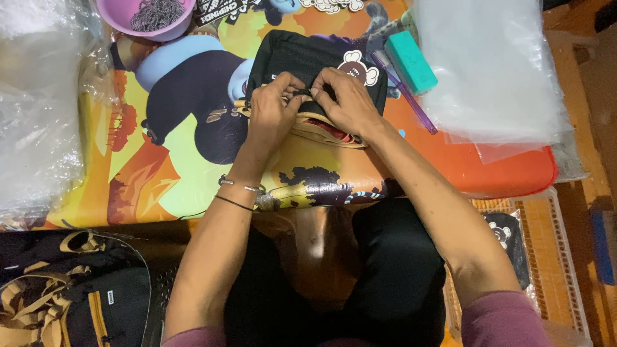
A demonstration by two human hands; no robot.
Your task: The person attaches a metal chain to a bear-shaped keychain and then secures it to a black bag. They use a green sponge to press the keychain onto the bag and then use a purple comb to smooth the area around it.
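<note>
A small black fabric pouch (302,58) with a tan strap lies on a colourful cartoon-printed table top (186,160). My left hand (273,109) and my right hand (347,99) meet at the pouch's near edge, fingers pinched on a small dark piece there, likely a zipper pull. A round brown-and-white cartoon patch (357,67) sits on the pouch by my right hand. My fingers hide the pinched part itself.
A pink bowl (138,22) of metal chains stands at the back left. A teal block (411,61) and purple pen (411,99) lie to the right, beside clear plastic bags (495,71). More plastic is at left (35,109). Black-and-tan bags (71,289) lie below left.
</note>
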